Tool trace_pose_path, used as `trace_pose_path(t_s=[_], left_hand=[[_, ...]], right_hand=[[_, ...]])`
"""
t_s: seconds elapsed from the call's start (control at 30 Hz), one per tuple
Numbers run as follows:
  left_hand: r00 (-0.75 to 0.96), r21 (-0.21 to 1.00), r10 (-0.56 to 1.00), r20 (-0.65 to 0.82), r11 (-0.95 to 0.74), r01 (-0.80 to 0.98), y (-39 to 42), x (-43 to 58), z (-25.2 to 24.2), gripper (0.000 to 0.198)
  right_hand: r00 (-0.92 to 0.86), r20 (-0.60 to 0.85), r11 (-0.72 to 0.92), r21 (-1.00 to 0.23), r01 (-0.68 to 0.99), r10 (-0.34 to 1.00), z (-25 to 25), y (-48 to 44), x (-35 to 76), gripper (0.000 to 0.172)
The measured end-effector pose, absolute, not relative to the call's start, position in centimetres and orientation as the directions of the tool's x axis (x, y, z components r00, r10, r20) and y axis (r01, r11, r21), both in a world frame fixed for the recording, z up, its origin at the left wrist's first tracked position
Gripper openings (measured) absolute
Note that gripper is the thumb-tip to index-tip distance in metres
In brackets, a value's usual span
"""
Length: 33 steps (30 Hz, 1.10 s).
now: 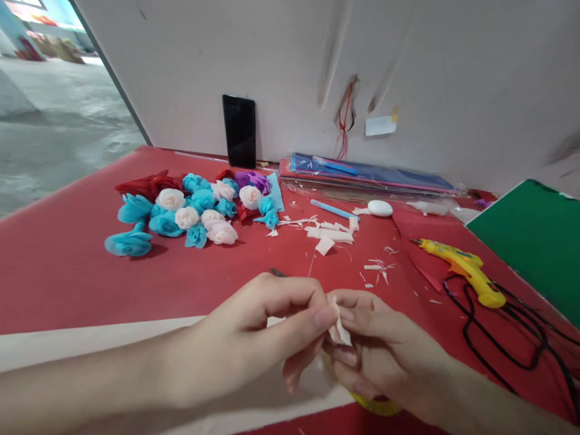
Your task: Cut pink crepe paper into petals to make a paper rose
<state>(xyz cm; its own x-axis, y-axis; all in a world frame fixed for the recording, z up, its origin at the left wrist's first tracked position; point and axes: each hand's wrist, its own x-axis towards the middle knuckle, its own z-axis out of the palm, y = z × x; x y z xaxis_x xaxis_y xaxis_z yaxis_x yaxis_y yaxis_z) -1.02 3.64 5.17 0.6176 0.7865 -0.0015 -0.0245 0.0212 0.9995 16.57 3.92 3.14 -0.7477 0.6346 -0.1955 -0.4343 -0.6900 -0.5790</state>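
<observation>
Between my two hands is a small piece of pale pink crepe paper (339,333), folded and crumpled. My left hand (272,326) pinches its upper left side between thumb and forefinger. On the other side, the fingers of my right hand (380,338) are closed around the same piece. Beneath the hands lies a long strip of cream paper (217,386) on the red tabletop. A yellow ring, perhaps a tape roll (378,406), shows partly under my right hand. The dark tip of a tool (277,272) peeks out behind my left hand; the rest is hidden.
Blue, white, red and purple paper flowers (197,199) cluster at the left back. Pink paper scraps (330,234) lie mid-table. A yellow glue gun (462,269) with a black cord rests at right. A black phone (240,132) leans on the wall beside wrapped paper sheets (371,175).
</observation>
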Motion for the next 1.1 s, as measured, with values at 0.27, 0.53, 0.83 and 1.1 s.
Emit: trace_pose_path(t_s=[0.27,0.53,0.83,1.1], left_hand=[[0.622,0.992,0.778,0.09,-0.014,-0.126,3.3,-1.3,5.2,0.023],[0.533,0.867,0.741,0.409,-0.498,0.028,4.4,-1.6,5.2,0.01],[0.689,0.903,0.65,0.321,-0.429,-0.016,4.9,-2.1,5.3,0.01],[0.611,0.894,0.724,0.32,-0.444,0.057,4.7,-2.0,5.4,0.01]], right_hand=[[-0.78,-0.192,-0.707,-0.584,-0.397,0.596,3.0,3.5,16.6,0.018],[-0.774,-0.272,-0.751,-0.552,-0.361,0.572,3.4,3.2,16.7,0.011],[-0.844,-0.291,-0.801,-0.55,-0.237,0.45,3.6,3.3,16.8,0.015],[-0.665,-0.378,-0.59,-0.798,-0.119,0.644,4.1,3.5,16.8,0.014]])
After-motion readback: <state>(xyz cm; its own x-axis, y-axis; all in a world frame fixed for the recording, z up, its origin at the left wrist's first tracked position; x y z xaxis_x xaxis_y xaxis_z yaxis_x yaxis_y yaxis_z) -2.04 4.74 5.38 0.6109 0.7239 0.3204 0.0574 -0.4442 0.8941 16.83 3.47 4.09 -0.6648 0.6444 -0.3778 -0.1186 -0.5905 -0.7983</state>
